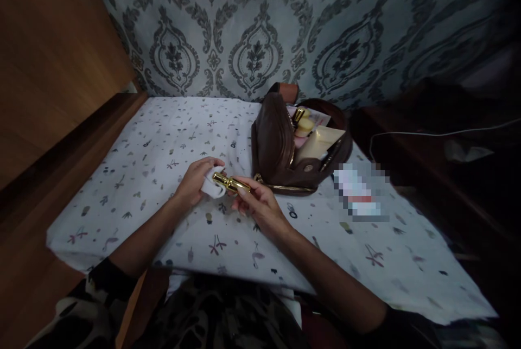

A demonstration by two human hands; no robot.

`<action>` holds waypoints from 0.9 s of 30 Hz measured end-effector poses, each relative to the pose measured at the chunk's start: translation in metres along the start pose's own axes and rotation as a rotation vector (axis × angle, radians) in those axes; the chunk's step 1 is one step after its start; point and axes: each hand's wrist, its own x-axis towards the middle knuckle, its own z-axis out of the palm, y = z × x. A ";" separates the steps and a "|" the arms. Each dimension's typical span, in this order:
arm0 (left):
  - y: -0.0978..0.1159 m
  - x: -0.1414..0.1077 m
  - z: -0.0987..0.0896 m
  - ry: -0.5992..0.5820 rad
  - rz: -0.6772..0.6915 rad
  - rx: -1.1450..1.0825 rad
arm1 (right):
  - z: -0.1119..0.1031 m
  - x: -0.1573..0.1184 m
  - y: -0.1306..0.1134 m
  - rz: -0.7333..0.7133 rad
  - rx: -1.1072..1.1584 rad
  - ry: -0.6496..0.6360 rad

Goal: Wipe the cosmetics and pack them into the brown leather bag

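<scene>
My left hand is closed on a crumpled white tissue or wipe. A shiny gold lipstick tube is pinched between the fingers of my right hand, its far end lying against the white tissue. Both hands are above the table, close together. Just beyond my right hand stands a brown leather bag, its zipped top gaping. Inside it show a gold-and-dark tube, round yellowish items and a cream flat piece.
A white patterned cloth covers the table. Right of the bag lies a pixelated, blurred object. A wooden cabinet borders the left side, and a patterned wall rises behind. A thin white cable runs at the right.
</scene>
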 end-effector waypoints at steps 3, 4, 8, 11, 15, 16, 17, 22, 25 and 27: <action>0.004 -0.005 -0.001 -0.205 -0.030 -0.117 | -0.004 0.003 -0.003 -0.024 0.039 0.082; 0.005 -0.006 -0.002 -0.282 -0.026 -0.120 | -0.006 0.004 -0.004 -0.032 0.051 0.100; 0.004 -0.010 -0.006 -0.412 0.074 0.031 | -0.007 0.005 -0.007 -0.022 0.082 0.104; 0.004 -0.010 -0.007 -0.420 0.162 0.250 | -0.006 0.005 -0.006 -0.001 0.095 0.108; 0.007 -0.009 -0.009 -0.379 0.247 0.468 | -0.005 0.004 -0.006 -0.014 0.089 0.127; 0.008 -0.008 -0.009 -0.371 0.266 0.495 | -0.005 0.004 -0.007 -0.017 0.089 0.126; 0.009 -0.008 -0.010 -0.367 0.285 0.515 | -0.006 0.005 -0.007 -0.020 0.091 0.125; 0.011 -0.007 -0.014 -0.411 0.363 0.579 | -0.006 0.005 -0.009 -0.045 0.097 0.130; 0.012 -0.006 -0.016 -0.441 0.382 0.585 | -0.006 0.004 -0.010 -0.055 0.094 0.124; 0.014 -0.007 -0.016 -0.444 0.358 0.561 | -0.005 0.004 -0.011 -0.066 0.109 0.132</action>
